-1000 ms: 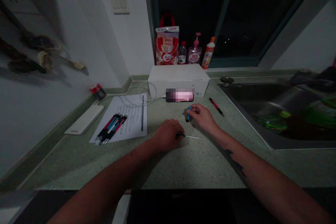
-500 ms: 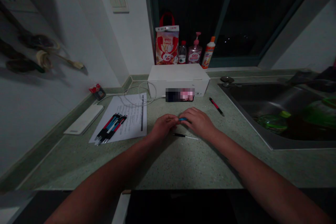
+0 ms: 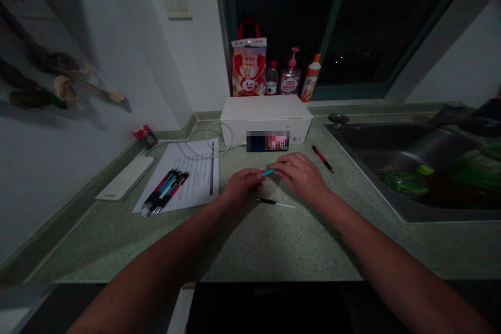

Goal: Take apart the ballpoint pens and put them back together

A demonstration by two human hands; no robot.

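Between my two hands is a small blue pen barrel [image 3: 268, 172], held just above the counter. The fingertips of my left hand [image 3: 243, 186] pinch its left end. At the other end, the fingers of my right hand [image 3: 299, 173] close on it from the right. Below them a thin pen refill [image 3: 275, 202], dark at one end and pale at the other, lies on the counter. A red and black pen [image 3: 323, 159] rests to the right of my right hand. Several pens [image 3: 166, 190] in red, blue and black lie in a bunch on printed paper [image 3: 201, 172] at the left.
A phone [image 3: 270, 142] leans against a white box [image 3: 268, 109] behind my hands, with a white cable [image 3: 207, 155] beside it. A white flat slab [image 3: 127, 178] lies left of the paper. The metal sink [image 3: 391, 203] is at the right. Bottles [image 3: 290, 79] stand behind the box.
The blue barrel has risen slightly and shows more of its length. My right hand has shifted up a little, and my left fingers have moved slightly left.
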